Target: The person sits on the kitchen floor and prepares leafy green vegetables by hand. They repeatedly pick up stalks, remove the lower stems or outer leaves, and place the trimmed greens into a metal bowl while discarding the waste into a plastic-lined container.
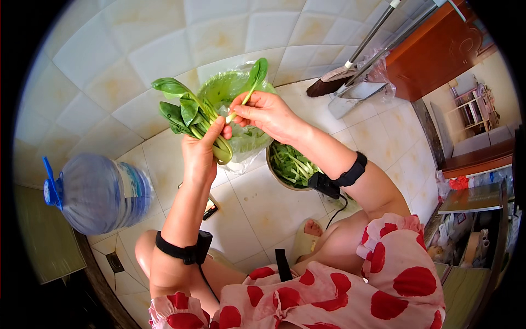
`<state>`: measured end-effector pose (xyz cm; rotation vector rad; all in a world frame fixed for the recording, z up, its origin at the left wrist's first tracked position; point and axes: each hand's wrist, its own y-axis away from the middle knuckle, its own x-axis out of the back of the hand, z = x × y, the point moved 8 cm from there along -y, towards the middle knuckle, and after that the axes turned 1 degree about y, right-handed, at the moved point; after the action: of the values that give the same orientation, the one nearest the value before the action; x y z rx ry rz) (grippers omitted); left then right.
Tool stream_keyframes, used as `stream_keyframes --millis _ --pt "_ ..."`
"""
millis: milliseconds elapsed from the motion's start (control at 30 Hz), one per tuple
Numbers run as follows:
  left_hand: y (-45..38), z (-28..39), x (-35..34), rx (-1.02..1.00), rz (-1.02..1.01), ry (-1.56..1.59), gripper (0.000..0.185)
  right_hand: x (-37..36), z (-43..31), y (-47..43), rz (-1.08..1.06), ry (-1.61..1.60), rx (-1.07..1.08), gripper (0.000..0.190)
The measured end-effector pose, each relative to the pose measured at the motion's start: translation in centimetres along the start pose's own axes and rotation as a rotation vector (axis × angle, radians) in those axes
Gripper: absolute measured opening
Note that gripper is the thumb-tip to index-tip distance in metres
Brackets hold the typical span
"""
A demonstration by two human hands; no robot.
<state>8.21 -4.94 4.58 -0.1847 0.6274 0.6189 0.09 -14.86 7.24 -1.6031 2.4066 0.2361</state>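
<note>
My left hand (205, 142) grips a bunch of leafy greens (187, 109), with pale stems running past the thumb and dark leaves fanning up to the left. Between the thumb and fingers of my right hand (263, 113) is a single leafy stalk (254, 80), its leaf pointing up and its pale base close to my left fingertips. Behind both hands stands a green bin lined with a clear plastic bag (250, 146); leaf scraps show inside it. Below my right forearm sits a round bowl of picked greens (289, 164), partly hidden by the arm.
A large blue-capped water bottle (109, 193) stands at left. A phone (211, 207) lies on the tiled floor beside my left forearm. A broom (333, 80) and a dustpan (356, 96) lean by the wall, near a wooden door (431, 45). An open drawer (464, 238) is at right.
</note>
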Motion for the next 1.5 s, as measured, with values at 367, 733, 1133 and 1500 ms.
stream_keyframes --millis 367,733,1133,1500 --pt "0.3 -1.2 1.5 0.253 0.031 -0.022 0.018 13.5 6.2 9.5 -0.25 0.864 -0.946 0.024" --pt "0.8 -2.5 0.7 0.289 0.041 -0.008 0.018 2.8 -1.2 1.2 -0.031 0.333 -0.069 0.029" --pt "1.4 -1.5 0.0 0.264 -0.021 -0.049 0.015 1.1 -0.4 0.5 -0.227 -0.267 -0.245 0.04" --pt "1.7 -2.3 -0.3 0.289 -0.096 -0.107 0.013 0.8 -0.3 -0.3 -0.083 0.176 -0.164 0.023"
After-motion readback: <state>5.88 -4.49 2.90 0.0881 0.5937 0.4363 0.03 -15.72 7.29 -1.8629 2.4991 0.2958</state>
